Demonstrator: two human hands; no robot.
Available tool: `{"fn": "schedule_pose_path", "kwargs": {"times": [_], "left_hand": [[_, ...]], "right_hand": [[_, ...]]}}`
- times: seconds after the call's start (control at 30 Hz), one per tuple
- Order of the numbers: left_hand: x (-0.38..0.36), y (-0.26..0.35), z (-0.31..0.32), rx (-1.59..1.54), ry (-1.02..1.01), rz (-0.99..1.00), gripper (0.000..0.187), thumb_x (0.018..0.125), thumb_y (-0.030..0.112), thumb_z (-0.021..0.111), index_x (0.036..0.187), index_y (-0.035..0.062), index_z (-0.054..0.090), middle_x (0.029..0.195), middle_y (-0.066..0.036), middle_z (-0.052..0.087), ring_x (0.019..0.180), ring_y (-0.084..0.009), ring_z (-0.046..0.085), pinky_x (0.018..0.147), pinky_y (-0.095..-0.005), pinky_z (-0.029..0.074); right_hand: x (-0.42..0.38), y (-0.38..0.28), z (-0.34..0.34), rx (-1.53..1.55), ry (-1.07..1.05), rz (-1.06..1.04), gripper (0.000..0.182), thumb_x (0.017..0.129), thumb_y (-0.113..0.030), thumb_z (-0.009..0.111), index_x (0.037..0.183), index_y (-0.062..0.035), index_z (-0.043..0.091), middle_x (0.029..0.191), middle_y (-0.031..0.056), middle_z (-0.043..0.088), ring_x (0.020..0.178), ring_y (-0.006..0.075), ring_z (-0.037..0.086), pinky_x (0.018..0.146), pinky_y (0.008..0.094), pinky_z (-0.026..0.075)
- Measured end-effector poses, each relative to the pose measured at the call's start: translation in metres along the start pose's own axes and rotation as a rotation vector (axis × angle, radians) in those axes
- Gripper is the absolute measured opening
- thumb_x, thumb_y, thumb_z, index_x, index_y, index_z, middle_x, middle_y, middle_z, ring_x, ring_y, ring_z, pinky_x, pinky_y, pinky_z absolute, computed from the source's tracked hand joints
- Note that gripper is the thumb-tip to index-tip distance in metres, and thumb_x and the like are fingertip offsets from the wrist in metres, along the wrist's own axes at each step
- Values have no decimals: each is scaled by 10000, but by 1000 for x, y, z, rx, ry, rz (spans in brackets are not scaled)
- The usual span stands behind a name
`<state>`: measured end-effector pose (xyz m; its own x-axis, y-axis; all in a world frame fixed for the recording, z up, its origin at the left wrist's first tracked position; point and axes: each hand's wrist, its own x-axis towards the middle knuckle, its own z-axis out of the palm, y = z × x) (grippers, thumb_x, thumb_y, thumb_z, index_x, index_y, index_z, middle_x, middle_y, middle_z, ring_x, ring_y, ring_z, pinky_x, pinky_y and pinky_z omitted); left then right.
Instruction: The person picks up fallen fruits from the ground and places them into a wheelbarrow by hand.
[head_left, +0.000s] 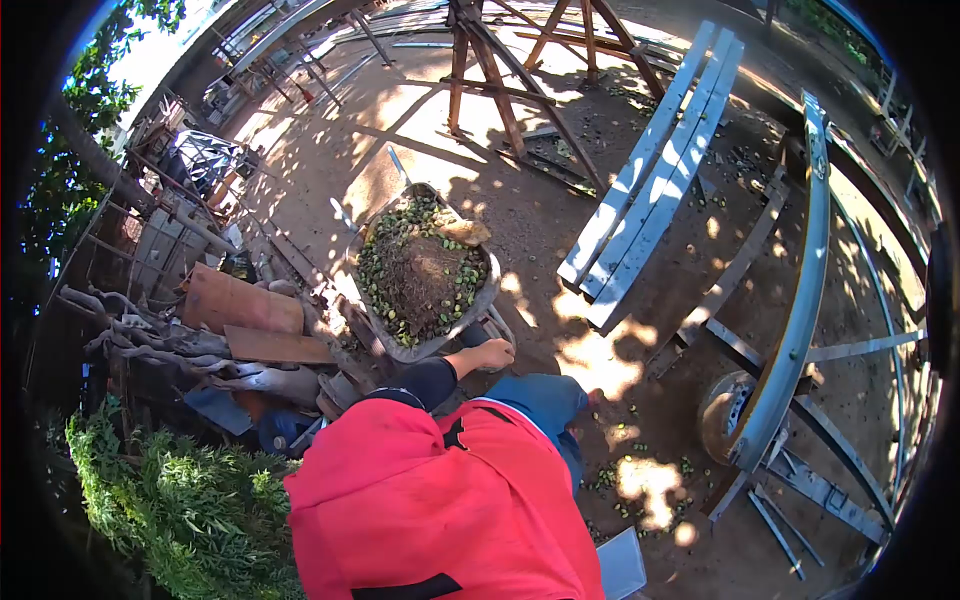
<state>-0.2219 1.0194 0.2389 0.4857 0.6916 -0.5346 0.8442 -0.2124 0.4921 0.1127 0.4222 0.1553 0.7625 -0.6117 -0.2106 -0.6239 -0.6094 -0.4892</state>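
A wheelbarrow (490, 290) holds dry brown debris (425, 280) ringed by many small green and yellow fruits, with a tan lump at its far right edge. My left hand (492, 354), below a dark sleeve, is closed around the curved metal bar at the wheelbarrow's near end, beside a dark part that looks like the wheel. My right hand is out of view. My red shirt and blue trousers fill the lower middle.
Long pale metal beams (660, 170) lie at the upper right, near rusty trestles (490, 90). A curved metal beam (800, 300) and a wheel rim (722, 415) are on the right. Branches (150, 345), a rusty drum (240, 305) and green foliage (190, 500) occupy the left. Fallen fruits dot the ground.
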Motion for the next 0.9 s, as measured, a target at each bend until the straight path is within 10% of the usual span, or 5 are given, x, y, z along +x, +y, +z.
{"fn": "schedule_pose_path", "kwargs": {"times": [0.17,0.33,0.43,0.53,0.9], "left_hand": [[-8,-29,29,148,-392,-434,290,828,293,645,1010,79,716,914,-143,712,735,-307,704,557,-450,572],[71,-23,45,505,-418,205,280,862,201,644,1088,37,666,912,-168,703,795,-291,691,654,-436,587],[100,42,20,125,-416,-113,301,912,203,539,1161,65,637,889,-72,673,687,-188,641,516,-337,497],[110,80,-13,-50,-319,-166,338,906,180,561,1206,29,602,853,-46,639,649,-129,578,491,-280,427],[109,110,-54,211,-514,-31,367,886,215,599,1194,16,600,860,-46,655,701,-122,599,585,-270,463]], "right_hand": [[54,37,-2,417,-32,159,327,878,-325,523,859,-1,559,799,105,537,738,266,507,666,432,434],[62,114,16,804,116,-80,295,876,-257,545,1018,-4,597,936,122,559,829,253,509,775,417,423],[-26,87,-4,645,203,28,370,849,-241,579,1158,-40,550,1043,114,535,960,273,525,863,437,443],[-37,164,71,1092,166,807,415,720,-304,627,1006,-12,554,988,137,604,850,307,583,778,469,477],[-265,223,32,865,118,1141,393,796,-399,547,866,-14,584,851,97,591,738,246,539,718,409,458]]}}
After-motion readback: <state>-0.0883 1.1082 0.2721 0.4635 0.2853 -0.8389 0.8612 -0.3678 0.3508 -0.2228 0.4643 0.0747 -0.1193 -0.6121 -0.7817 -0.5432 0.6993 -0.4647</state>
